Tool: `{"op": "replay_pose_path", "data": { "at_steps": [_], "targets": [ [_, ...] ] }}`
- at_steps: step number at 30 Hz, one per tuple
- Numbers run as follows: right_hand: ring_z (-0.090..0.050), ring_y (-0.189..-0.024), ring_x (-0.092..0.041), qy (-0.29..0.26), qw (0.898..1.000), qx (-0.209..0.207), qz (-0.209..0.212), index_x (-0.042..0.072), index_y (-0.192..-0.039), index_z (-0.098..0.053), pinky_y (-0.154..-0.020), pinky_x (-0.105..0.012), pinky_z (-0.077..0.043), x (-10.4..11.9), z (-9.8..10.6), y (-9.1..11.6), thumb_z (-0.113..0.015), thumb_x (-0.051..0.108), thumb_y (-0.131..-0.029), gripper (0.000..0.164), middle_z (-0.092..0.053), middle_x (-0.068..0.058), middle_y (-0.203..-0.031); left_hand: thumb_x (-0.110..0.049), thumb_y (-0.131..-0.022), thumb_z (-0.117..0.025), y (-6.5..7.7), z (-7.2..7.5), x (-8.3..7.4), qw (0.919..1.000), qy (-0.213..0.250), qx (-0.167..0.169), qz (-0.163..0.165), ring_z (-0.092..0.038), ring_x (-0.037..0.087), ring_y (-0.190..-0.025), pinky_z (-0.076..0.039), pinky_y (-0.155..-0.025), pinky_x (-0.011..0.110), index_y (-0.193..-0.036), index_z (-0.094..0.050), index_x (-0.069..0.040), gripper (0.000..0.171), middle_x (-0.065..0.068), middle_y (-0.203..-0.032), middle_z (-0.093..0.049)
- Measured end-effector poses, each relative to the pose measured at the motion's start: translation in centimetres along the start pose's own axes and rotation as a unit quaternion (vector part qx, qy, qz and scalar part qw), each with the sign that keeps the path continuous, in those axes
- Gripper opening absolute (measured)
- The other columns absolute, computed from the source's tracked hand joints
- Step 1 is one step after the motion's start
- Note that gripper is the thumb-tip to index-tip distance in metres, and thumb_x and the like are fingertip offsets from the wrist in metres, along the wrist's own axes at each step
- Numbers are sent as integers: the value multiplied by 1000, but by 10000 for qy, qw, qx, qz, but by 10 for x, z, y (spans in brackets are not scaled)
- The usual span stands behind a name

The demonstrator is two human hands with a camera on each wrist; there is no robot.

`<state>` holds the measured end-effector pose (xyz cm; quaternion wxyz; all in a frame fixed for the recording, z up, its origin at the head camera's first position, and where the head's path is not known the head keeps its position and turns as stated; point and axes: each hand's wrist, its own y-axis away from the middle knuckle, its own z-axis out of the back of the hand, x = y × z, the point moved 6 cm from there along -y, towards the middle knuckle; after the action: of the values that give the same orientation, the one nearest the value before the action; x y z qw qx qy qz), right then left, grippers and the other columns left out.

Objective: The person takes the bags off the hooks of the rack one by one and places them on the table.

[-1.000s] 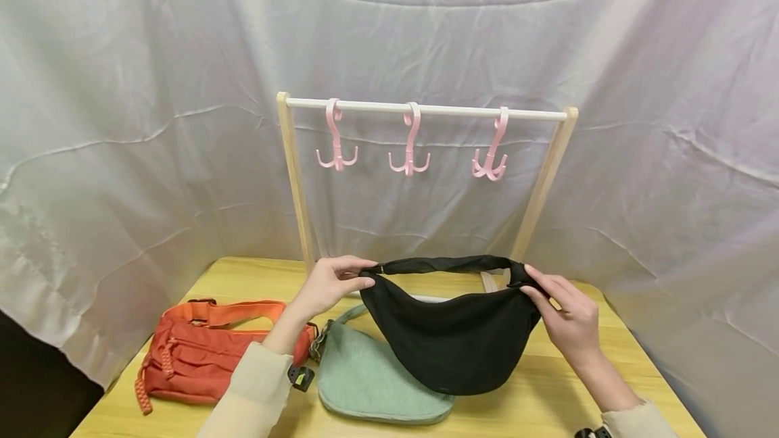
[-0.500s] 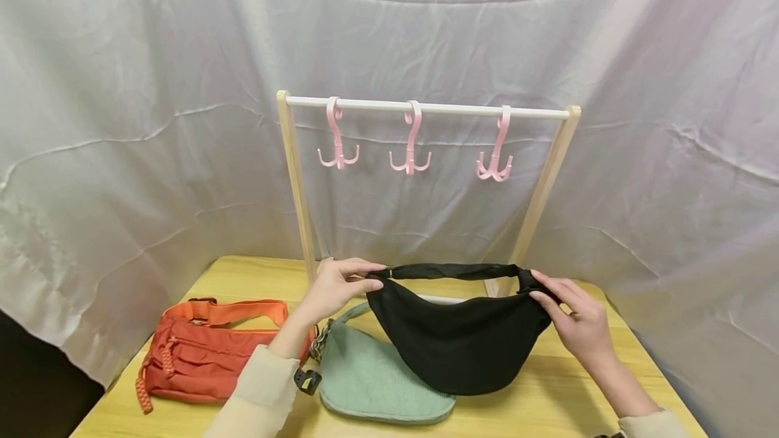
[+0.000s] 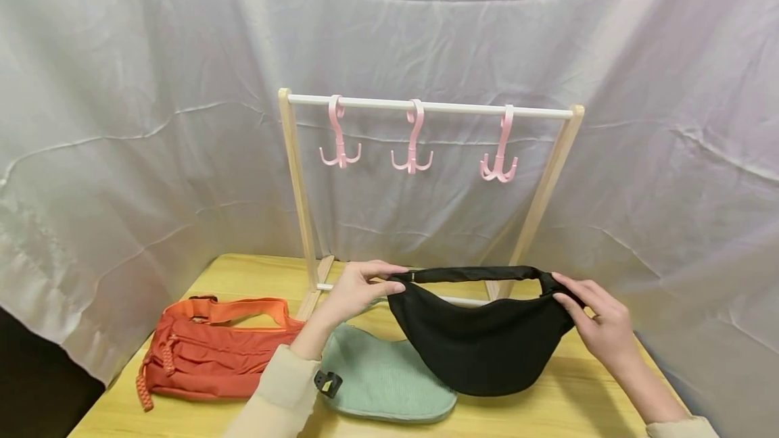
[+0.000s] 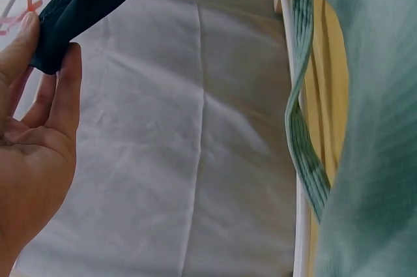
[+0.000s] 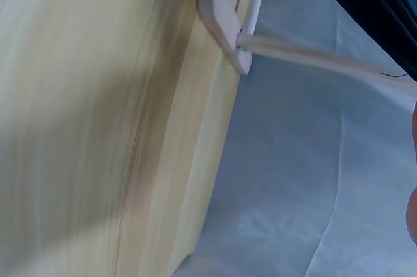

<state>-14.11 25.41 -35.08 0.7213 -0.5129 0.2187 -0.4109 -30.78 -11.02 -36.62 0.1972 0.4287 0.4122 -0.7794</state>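
A black shoulder bag (image 3: 487, 343) is held up by both hands, its strap arching over the top of the body. My left hand (image 3: 356, 293) pinches its left upper corner between thumb and fingers; the left wrist view shows that pinch on the dark cloth (image 4: 98, 3). At the other upper corner my right hand (image 3: 605, 326) grips the bag near the strap end. Only a sliver of the right hand (image 5: 412, 218) shows in the right wrist view. Partly behind the black bag, a green corduroy bag (image 3: 383, 377) lies on the table (image 3: 517, 418).
A red bag (image 3: 213, 357) with an orange strap lies at the left. Behind the bags stands a wooden rack (image 3: 550, 181) with a white top bar (image 3: 371, 102). Three pink hooks hang there: a left (image 3: 339, 134), a middle (image 3: 414, 137) and a right one (image 3: 502, 147).
Both hands have shifted the black bag to the right and slightly down. More of the rack's left foot shows now. The red and green bags have stayed in place.
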Motion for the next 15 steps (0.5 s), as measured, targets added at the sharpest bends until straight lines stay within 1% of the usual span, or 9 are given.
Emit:
{"op": "replay_pose_path", "data": {
  "at_steps": [2,9,15],
  "targets": [
    [-59,-81,2,73,10000,47,-18,-1,-117,-78,-71,-11,-44,-2,5,1,-71,29,-100,35,-73,-11,-91,-12,-90,-82,-2,-6,0,10000,23,49,13,-69,10,-98,-58,-77,24,-118,-80,-10,27,4,-115,-77],
    [-54,-75,3,349,9991,222,-90,0,-118,-78,-70,-2,-34,-7,21,4,-68,33,-102,38,-72,-9,-88,-12,-91,-82,-8,-26,-1,9996,210,184,44,-69,12,-103,-59,-82,26,-119,-80,-11,28,2,-117,-76],
    [-50,-72,4,525,9984,185,-32,-1,-116,-78,-62,-7,-35,-10,34,5,-64,43,-103,47,-70,-9,-84,-14,-91,-81,-15,-41,-4,9993,273,269,50,-70,13,-103,-60,-83,27,-119,-80,-10,28,4,-117,-76]
  ]
}}
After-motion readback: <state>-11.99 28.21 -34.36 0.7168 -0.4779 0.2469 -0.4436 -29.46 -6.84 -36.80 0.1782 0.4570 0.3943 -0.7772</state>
